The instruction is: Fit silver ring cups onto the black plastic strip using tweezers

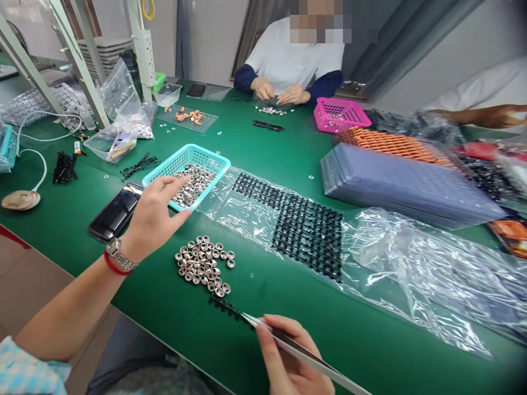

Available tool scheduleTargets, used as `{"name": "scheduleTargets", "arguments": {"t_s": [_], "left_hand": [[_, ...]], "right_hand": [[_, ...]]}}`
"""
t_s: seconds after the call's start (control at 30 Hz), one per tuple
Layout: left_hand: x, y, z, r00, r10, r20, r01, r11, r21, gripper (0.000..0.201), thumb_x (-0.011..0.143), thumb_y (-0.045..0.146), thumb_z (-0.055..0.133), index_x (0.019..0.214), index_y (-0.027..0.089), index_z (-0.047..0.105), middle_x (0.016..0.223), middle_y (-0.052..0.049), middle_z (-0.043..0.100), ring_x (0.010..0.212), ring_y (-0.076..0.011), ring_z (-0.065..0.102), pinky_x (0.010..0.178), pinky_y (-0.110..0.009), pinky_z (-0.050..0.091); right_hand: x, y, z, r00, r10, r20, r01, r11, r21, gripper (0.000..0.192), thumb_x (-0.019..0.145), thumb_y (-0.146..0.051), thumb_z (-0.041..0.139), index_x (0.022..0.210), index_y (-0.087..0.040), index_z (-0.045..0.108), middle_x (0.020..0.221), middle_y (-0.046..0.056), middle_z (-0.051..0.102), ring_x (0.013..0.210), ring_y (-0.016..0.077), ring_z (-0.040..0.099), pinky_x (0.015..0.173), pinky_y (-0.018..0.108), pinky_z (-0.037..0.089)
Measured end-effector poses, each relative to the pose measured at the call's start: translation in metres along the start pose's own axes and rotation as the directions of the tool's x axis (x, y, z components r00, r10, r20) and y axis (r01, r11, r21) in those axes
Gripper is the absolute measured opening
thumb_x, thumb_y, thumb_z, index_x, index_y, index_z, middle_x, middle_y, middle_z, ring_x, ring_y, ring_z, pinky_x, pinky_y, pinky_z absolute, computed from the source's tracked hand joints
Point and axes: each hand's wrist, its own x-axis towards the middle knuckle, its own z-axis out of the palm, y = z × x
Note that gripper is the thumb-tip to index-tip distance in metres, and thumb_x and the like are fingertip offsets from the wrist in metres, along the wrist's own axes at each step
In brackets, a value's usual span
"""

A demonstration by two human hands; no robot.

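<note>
My left hand (154,216), with a watch and a red band at the wrist, is over the near edge of a turquoise plastic basket (220,164). Its fingers are spread and hold nothing that I can see. Small silver metal rings (196,184) fill the basket. A loose pile of the same rings (201,263) lies on the green table in front of it. My right hand (290,356) grips metal tweezers (284,343). Their tips meet the right end of a thin black toothed strip (225,306), just below the pile.
Rows of black strips (308,230) lie on clear plastic film (395,274). A phone (115,211) is left of the basket. Clear trays (395,181) are stacked at right, near a pink basket (341,115). A co-worker (296,60) sits across the table.
</note>
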Motion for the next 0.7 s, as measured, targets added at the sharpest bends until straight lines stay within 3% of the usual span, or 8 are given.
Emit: {"name": "scheduleTargets", "arguments": {"t_s": [0.07, 0.1, 0.13, 0.2, 0.27, 0.3, 0.47, 0.7], "left_hand": [[0.003, 0.004, 0.012, 0.992, 0.114, 0.057, -0.12, 0.985, 0.127, 0.046, 0.085, 0.012, 0.077, 0.131, 0.017, 0.072, 0.128, -0.014, 0.069, 0.12, -0.0308, 0.063, 0.105, -0.048, 0.05], [-0.002, 0.008, 0.021, 0.97, 0.176, 0.171, -0.199, 0.971, 0.13, 0.036, 0.088, 0.014, 0.077, 0.124, 0.018, 0.075, 0.123, -0.012, 0.07, 0.115, -0.0292, 0.064, 0.101, -0.046, 0.051], [-0.01, 0.014, 0.031, 0.918, 0.234, 0.322, -0.28, 0.954, 0.106, 0.022, 0.091, 0.017, 0.076, 0.113, 0.02, 0.078, 0.114, -0.009, 0.073, 0.106, -0.0268, 0.066, 0.095, -0.043, 0.052], [-0.029, 0.025, 0.051, 0.758, 0.284, 0.588, -0.412, 0.907, 0.092, 0.007, 0.094, 0.02, 0.075, 0.098, 0.02, 0.08, 0.104, -0.007, 0.074, 0.098, -0.0258, 0.065, 0.086, -0.04, 0.05], [-0.044, 0.031, 0.066, 0.671, 0.302, 0.677, -0.468, 0.881, 0.072, 0.008, 0.092, 0.018, 0.077, 0.084, 0.018, 0.079, 0.094, -0.008, 0.073, 0.092, -0.0256, 0.064, 0.079, -0.038, 0.047], [-0.047, 0.032, 0.07, 0.653, 0.309, 0.692, -0.482, 0.874, 0.064, 0.011, 0.091, 0.015, 0.077, 0.08, 0.017, 0.078, 0.09, -0.008, 0.072, 0.089, -0.0254, 0.063, 0.077, -0.037, 0.046], [-0.053, 0.033, 0.064, 0.649, 0.315, 0.692, -0.477, 0.878, 0.048, 0.013, 0.093, 0.008, 0.07, 0.083, 0.015, 0.073, 0.085, -0.008, 0.071, 0.084, -0.0232, 0.063, 0.074, -0.034, 0.045], [-0.099, 0.027, 0.046, 0.789, 0.264, 0.555, -0.22, 0.964, -0.147, 0.015, 0.102, 0.011, 0.061, 0.097, 0.017, 0.073, 0.087, -0.004, 0.079, 0.079, -0.0197, 0.07, 0.072, -0.028, 0.051]], "right_hand": [[0.003, 0.0, 0.005, 0.999, 0.016, 0.028, -0.014, 0.997, -0.074, 0.035, 0.088, -0.057, 0.074, 0.088, -0.022, 0.074, 0.085, 0.007, 0.074, 0.07, 0.02, 0.072, 0.062, 0.028, 0.058], [0.005, 0.0, 0.009, 1.0, 0.01, 0.025, -0.007, 0.995, -0.098, 0.037, 0.089, -0.059, 0.072, 0.087, -0.022, 0.073, 0.083, 0.007, 0.073, 0.069, 0.0196, 0.071, 0.061, 0.027, 0.057], [0.006, 0.0, 0.014, 1.0, -0.005, 0.015, 0.007, 0.993, -0.116, 0.038, 0.09, -0.06, 0.069, 0.086, -0.022, 0.072, 0.081, 0.006, 0.072, 0.068, 0.0191, 0.071, 0.06, 0.027, 0.056], [0.009, -0.002, 0.022, 0.999, -0.054, 0.004, 0.054, 0.989, -0.14, 0.038, 0.092, -0.059, 0.067, 0.083, -0.022, 0.071, 0.076, 0.005, 0.071, 0.063, 0.0173, 0.069, 0.056, 0.025, 0.055], [0.011, -0.004, 0.029, 0.994, -0.112, -0.014, 0.109, 0.983, -0.145, 0.037, 0.093, -0.056, 0.065, 0.08, -0.022, 0.069, 0.072, 0.003, 0.07, 0.059, 0.0159, 0.068, 0.054, 0.024, 0.054], [0.011, -0.005, 0.03, 0.99, -0.137, -0.025, 0.132, 0.981, -0.141, 0.036, 0.094, -0.054, 0.065, 0.079, -0.022, 0.068, 0.071, 0.003, 0.069, 0.059, 0.0156, 0.068, 0.054, 0.023, 0.054], [0.012, -0.004, 0.031, 0.979, -0.197, -0.053, 0.188, 0.972, -0.142, 0.029, 0.096, -0.047, 0.066, 0.081, -0.022, 0.067, 0.072, 0.001, 0.069, 0.059, 0.0141, 0.068, 0.054, 0.022, 0.055], [0.011, 0.0, 0.026, 0.973, -0.23, -0.013, 0.223, 0.955, -0.197, 0.025, 0.097, -0.042, 0.065, 0.082, -0.022, 0.067, 0.072, 0.001, 0.069, 0.057, 0.014, 0.068, 0.051, 0.021, 0.052]]}}
